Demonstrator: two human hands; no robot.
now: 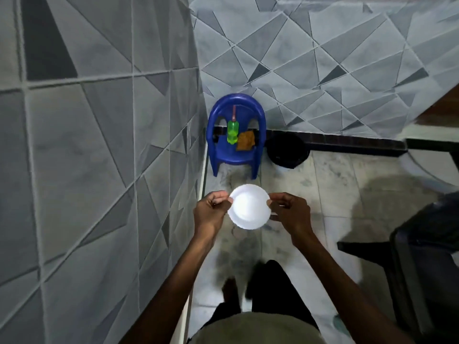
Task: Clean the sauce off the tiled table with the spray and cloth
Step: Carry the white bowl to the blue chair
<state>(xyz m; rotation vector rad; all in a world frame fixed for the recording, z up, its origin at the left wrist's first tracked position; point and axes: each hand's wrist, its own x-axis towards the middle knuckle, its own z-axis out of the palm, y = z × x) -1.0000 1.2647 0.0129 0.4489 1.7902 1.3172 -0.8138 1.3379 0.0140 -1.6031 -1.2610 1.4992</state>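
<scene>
Two hands, left hand and right hand, are pinching a white plate by opposite rims, with green spray bottle and orange cloth lying well beyond them on a blue chair.

Narrow floor lane to the chair

The tiled surface walls off the whole left side. Both hands, left and right, are taken up pinching a white plate, which sits in the lane before the blue chair. On its seat, bottle and cloth lie side by side, open from above. A black bin crowds the chair's right; a dark chair blocks far right.
</scene>
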